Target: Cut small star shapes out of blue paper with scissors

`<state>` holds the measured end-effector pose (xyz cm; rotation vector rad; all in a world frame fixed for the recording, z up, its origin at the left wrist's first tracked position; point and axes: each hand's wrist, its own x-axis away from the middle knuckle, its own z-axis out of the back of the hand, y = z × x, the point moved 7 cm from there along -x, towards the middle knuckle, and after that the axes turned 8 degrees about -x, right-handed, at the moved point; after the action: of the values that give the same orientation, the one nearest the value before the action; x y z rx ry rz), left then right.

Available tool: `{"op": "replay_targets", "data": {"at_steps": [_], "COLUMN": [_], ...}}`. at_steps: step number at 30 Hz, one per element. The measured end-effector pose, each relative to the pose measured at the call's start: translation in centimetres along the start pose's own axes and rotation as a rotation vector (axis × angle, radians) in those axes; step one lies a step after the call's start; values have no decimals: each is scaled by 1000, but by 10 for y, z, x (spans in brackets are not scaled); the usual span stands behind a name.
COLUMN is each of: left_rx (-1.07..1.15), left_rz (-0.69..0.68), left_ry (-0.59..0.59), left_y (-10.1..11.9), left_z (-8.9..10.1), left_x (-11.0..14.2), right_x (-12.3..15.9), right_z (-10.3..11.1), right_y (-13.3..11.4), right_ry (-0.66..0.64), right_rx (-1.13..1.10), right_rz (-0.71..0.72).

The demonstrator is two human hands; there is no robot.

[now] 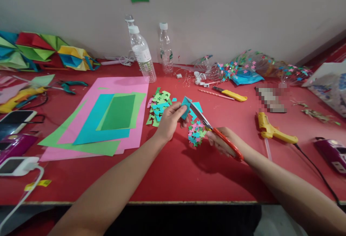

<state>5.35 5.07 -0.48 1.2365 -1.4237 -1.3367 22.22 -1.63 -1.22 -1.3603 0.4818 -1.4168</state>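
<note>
My left hand point(171, 118) pinches a small folded piece of teal paper point(185, 109) between thumb and fingers. In my right hand point(223, 141) is a pair of scissors with red handles point(227, 143), its blades reaching up to the paper's edge. Below the blades lies a heap of small paper stars point(196, 134) in pink, green and blue. Green and blue paper offcuts point(160, 106) are piled just beyond my left hand. Some blue paper pieces point(196, 109) rest behind the blades, partly hidden.
Coloured paper sheets point(119, 112) are stacked at left. Plastic bottles point(143, 53) stand by the wall. A yellow box cutter point(234, 94) lies behind the scissors. At right are a yellow glue gun point(275, 131) with a black cord and a purple power strip point(332, 153).
</note>
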Motion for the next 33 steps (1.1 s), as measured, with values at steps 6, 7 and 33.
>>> {"op": "replay_targets", "data": {"at_steps": [6, 7, 33], "left_rx": [282, 345, 22], "left_rz": [117, 155, -107], "left_ry": [39, 16, 224], "left_y": [-6, -8, 4], "left_z": [1, -2, 11], "left_x": [-4, -3, 0], "right_x": [4, 4, -1], "right_z": [4, 4, -9], "right_y": [-6, -5, 5], "right_ry": [30, 28, -50], "right_rx": [-70, -89, -74], "right_rz": [11, 17, 6]}}
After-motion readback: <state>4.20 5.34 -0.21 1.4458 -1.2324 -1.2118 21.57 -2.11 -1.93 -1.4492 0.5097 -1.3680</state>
